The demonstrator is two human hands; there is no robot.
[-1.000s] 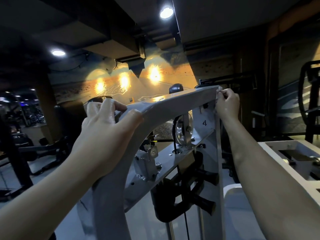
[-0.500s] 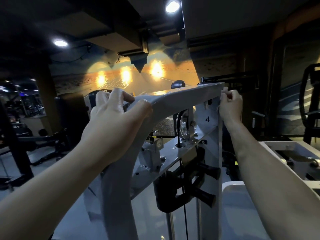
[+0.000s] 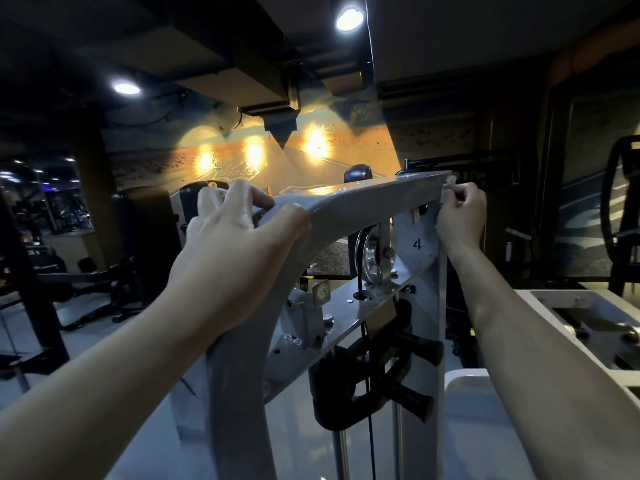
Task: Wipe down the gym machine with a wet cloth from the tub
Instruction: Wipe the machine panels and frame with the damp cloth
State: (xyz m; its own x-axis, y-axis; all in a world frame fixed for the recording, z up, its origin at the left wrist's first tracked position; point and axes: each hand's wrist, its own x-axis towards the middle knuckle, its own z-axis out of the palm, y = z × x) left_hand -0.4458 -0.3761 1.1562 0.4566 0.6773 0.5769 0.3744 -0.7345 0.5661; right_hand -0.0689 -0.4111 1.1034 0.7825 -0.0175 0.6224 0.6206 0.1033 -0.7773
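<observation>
Head view: a grey gym machine (image 3: 426, 289) fills the middle, its curved top beam (image 3: 367, 194) running from near left to far right.
Left hand (image 3: 235, 247): wrapped round the beam's bend, thumb on the near face, fingers over the top.
Right hand (image 3: 462, 216): fingers curled, pinching a small pale cloth (image 3: 449, 190).
Cloth: against the beam's far right corner, above the printed 4 (image 3: 417, 244).
Pulley (image 3: 375, 259): under the beam, left of the 4.

Open gap under the curved frame (image 3: 363, 199), but the pulley (image 3: 375, 252) and cable (image 3: 371, 445) crowd its right side, black handles (image 3: 419, 348) jut out below, and a white machine (image 3: 540, 296) hems the right.
</observation>
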